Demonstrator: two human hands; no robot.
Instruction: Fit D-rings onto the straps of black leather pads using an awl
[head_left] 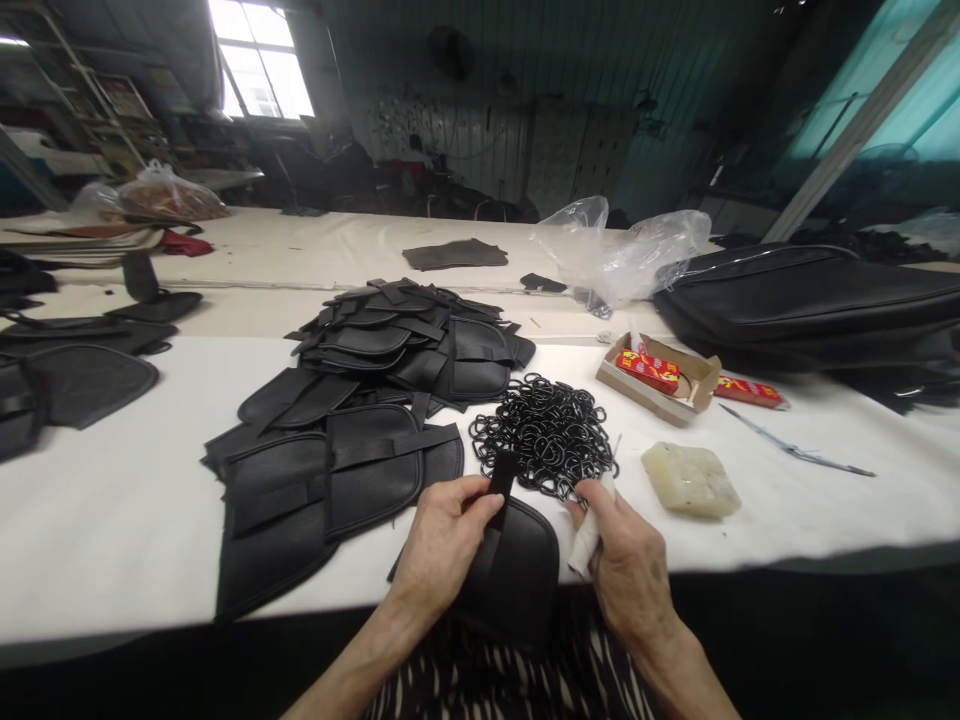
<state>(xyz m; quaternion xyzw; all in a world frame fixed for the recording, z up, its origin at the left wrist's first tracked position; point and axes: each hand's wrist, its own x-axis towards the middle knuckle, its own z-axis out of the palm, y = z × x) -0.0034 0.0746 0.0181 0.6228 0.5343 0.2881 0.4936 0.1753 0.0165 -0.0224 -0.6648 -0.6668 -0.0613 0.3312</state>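
Observation:
My left hand (pixel 442 540) pinches a black strap (pixel 504 475) between thumb and forefinger. The strap is joined to a black leather-like piece (pixel 525 560) with a rounded edge, which hangs partly over the table's front edge. In my right hand (pixel 630 560) is an awl-like tool (pixel 587 545) with a pale wrapped handle, its thin metal tip pointing up and away. The thumb and forefinger of that hand reach the near edge of a heap of black metal rings (pixel 544 430); whether they grip a ring I cannot tell.
Stacked black pieces with straps (pixel 375 450) lie left of the rings. To the right are a yellowish block (pixel 690 480), an open cardboard box (pixel 667 403) with a red packet (pixel 649 370), slim metal scissors or tweezers (pixel 802 450) and a large black bag (pixel 810 300). Clear plastic (pixel 630 250) lies behind.

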